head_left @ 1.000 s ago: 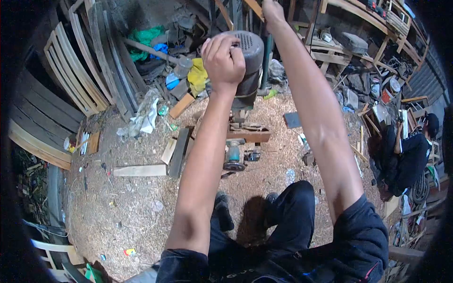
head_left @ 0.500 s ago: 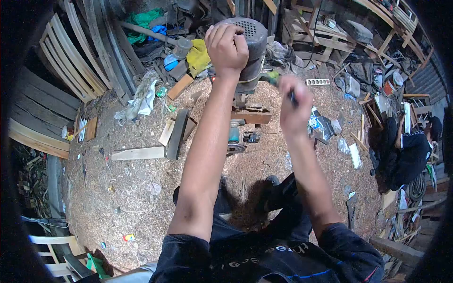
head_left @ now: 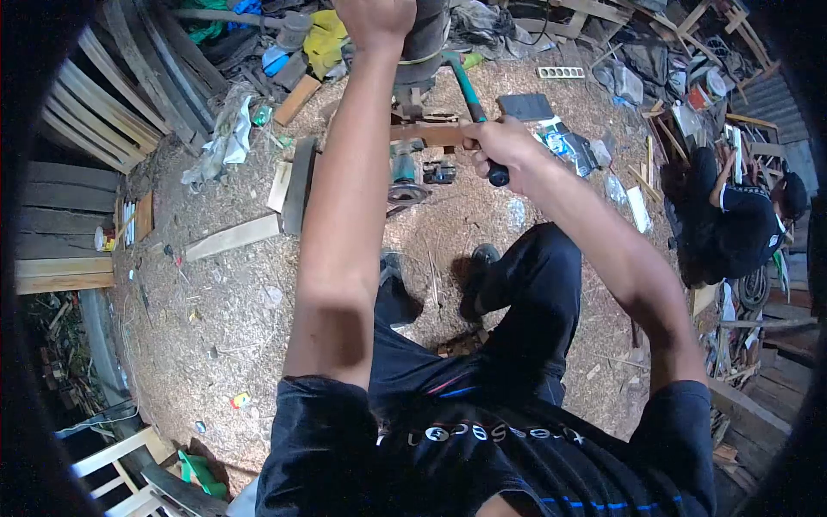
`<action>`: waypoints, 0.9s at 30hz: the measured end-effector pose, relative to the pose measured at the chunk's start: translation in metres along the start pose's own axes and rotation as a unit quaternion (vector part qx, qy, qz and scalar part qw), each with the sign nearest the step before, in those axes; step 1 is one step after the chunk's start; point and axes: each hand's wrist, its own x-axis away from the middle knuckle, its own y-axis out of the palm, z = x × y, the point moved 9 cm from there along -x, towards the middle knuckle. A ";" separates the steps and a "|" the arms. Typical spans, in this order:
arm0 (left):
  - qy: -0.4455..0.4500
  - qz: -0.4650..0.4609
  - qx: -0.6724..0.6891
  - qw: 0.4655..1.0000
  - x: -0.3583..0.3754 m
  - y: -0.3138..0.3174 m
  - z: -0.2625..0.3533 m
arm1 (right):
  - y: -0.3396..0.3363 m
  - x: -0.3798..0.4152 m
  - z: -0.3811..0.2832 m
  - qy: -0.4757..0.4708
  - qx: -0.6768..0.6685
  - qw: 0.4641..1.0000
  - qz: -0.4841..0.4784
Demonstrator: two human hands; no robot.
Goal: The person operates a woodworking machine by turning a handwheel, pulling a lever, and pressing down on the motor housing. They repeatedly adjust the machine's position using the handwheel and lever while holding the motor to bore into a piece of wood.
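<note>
My right hand (head_left: 504, 148) is closed around the black grip of a hammer (head_left: 466, 90) with a green shaft. The hammer's head end points up and away, close to the base of a dark cylindrical body (head_left: 422, 39). My left hand (head_left: 376, 15) is beside that body at the top edge, its fingers cut off by the frame. Below them on the floor lie a brown wooden block (head_left: 431, 133) and a teal power tool with a round disc (head_left: 407, 181).
Wood shavings cover the floor (head_left: 250, 319). Planks (head_left: 297, 185) lie left of centre, and slatted wooden frames (head_left: 103, 103) lean at the far left. A power strip (head_left: 561, 72) and a plastic packet (head_left: 564, 145) are ahead right. Another person (head_left: 748, 215) sits at right.
The view has tilted down, so the cylinder and my left hand sit higher. My right hand, blurred before, has come lower and toward the middle with the hammer now plainly visible.
</note>
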 end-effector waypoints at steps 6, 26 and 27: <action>-0.003 0.015 0.006 1.000 -0.005 -0.003 0.003 | -0.011 -0.011 0.025 -0.018 0.142 0.990 0.018; -0.050 -0.023 0.016 0.998 0.045 0.015 -0.032 | -0.025 -0.195 0.265 -0.303 0.260 0.887 0.230; -0.043 -0.020 0.013 0.999 0.044 0.015 -0.029 | -0.023 -0.191 0.263 -0.300 0.250 0.892 0.229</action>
